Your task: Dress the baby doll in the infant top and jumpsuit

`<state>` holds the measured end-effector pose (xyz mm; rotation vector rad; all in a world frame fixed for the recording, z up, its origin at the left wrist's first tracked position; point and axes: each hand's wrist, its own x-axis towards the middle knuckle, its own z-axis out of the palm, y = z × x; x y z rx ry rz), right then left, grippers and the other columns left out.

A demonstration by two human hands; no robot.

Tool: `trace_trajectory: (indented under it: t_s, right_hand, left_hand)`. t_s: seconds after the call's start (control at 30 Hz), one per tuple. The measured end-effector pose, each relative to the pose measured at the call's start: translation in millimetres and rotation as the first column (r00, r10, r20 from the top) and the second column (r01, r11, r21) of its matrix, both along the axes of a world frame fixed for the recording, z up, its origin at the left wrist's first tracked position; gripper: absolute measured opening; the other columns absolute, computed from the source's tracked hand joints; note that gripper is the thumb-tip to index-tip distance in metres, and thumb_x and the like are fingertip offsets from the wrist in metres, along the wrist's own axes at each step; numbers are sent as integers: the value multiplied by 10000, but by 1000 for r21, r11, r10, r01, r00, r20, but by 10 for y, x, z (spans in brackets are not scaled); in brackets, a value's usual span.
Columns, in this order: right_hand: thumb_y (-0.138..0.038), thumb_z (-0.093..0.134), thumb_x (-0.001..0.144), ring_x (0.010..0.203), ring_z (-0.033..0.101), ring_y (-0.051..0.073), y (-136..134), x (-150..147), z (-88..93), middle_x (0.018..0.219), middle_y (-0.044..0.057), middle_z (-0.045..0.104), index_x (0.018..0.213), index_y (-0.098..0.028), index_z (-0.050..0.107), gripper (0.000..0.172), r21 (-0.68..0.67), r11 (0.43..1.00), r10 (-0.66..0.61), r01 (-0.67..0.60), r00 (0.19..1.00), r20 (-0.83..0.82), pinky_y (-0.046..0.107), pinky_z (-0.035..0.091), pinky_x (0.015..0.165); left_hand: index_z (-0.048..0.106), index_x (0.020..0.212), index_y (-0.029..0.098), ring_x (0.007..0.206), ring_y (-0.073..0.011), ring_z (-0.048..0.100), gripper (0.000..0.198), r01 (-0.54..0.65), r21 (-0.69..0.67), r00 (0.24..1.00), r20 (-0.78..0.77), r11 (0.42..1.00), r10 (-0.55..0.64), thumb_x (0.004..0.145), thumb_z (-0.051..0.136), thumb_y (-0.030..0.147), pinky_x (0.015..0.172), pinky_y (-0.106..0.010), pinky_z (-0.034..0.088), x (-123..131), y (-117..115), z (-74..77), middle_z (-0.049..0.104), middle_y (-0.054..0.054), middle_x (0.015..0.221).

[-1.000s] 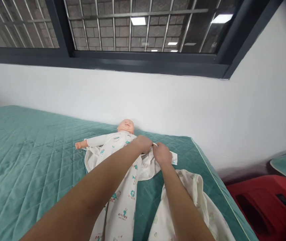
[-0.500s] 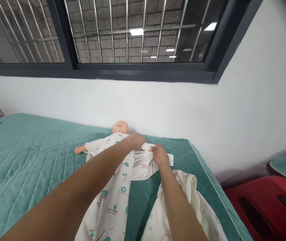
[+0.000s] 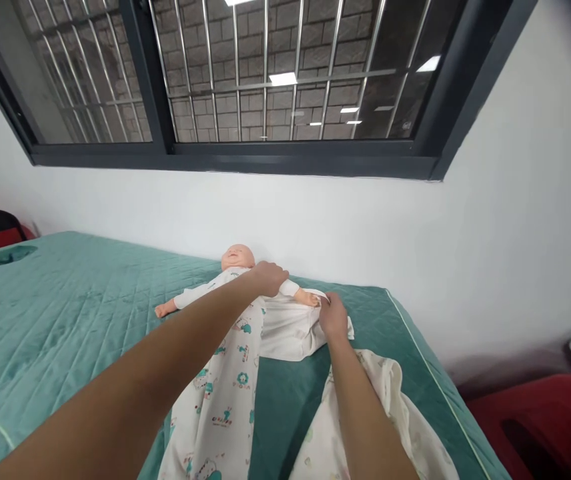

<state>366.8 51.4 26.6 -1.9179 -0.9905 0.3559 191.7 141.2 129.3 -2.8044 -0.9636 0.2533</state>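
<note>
A baby doll (image 3: 238,257) lies on its back on the green quilted cover, its head toward the wall. It wears a white long-sleeved garment printed with small teal figures (image 3: 233,407). My left hand (image 3: 269,279) is closed around the doll's sleeved arm, near the shoulder. The doll's bare hand (image 3: 307,298) sticks out of that sleeve toward my right. My right hand (image 3: 334,317) pinches the edge of a white cloth (image 3: 288,330), spread under the doll's arm, close beside the doll's fingers. My left fingertips are partly hidden.
Another pale printed cloth (image 3: 380,380) lies under my right forearm. The green quilted cover (image 3: 105,287) ends at a piped edge on the right, with a red chair-like object (image 3: 540,413) beyond. A white wall (image 3: 165,207) and barred window (image 3: 285,80) stand behind.
My right hand has moved slightly right with the cloth edge. More of the doll's hand and forearm now shows between my hands. The view has shifted a little.
</note>
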Motion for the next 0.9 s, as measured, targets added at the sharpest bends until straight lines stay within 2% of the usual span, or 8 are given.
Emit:
trace_trajectory:
  t_s: [0.13,0.3,0.43,0.57,0.73,0.9]
  right_hand:
    - [-282,502,796,1009,651,255,61,67,-67,1047,119,715,979,-154,645,265,135,991,34,-9,982,-184,354,500,897]
    - [-259,551,685,935,696,232,49,83,-94,1112,135,711,1026,-142,604,365,254,967,129,-18,896,-424,314,563,770]
    - [-208,530,605,923,705,219,38,58,-65,1113,121,718,950,-157,605,356,317,947,217,-44,816,-536,309,574,769]
    - [-233,562,611,894,706,210,58,32,-42,1067,112,729,889,-166,613,290,345,938,243,-30,765,-596,313,572,776]
    - [-292,625,603,869,698,220,84,4,-32,953,102,741,834,-167,632,263,358,933,266,-40,748,-608,318,567,755]
    - [-350,650,601,834,682,209,99,9,-76,912,82,735,812,-174,643,275,362,932,231,-20,802,-551,302,555,722]
  left_hand:
    - [586,1134,197,999,-275,637,340,1,-20,1000,0,1000,-1,800,571,257,830,-388,499,14,-14,-66,676,-127,1096]
    - [592,1131,195,993,-284,641,347,27,-47,999,21,999,-26,800,580,295,831,-392,497,87,-38,-224,683,-127,1097]
    - [583,1127,189,983,-282,643,341,60,-61,997,50,996,-57,832,547,355,816,-378,490,95,-47,-341,680,-122,1105]
    - [578,1125,181,994,-298,637,337,81,-55,994,82,995,-77,854,517,372,810,-386,480,77,-71,-413,675,-128,1107]
    - [581,1109,173,980,-291,634,296,97,-43,990,110,994,-92,870,506,330,825,-398,472,70,-118,-406,674,-127,1095]
    - [581,1114,175,1055,-301,605,280,115,-21,981,158,993,-110,852,552,268,856,-417,473,-65,-294,-254,654,-130,1136]
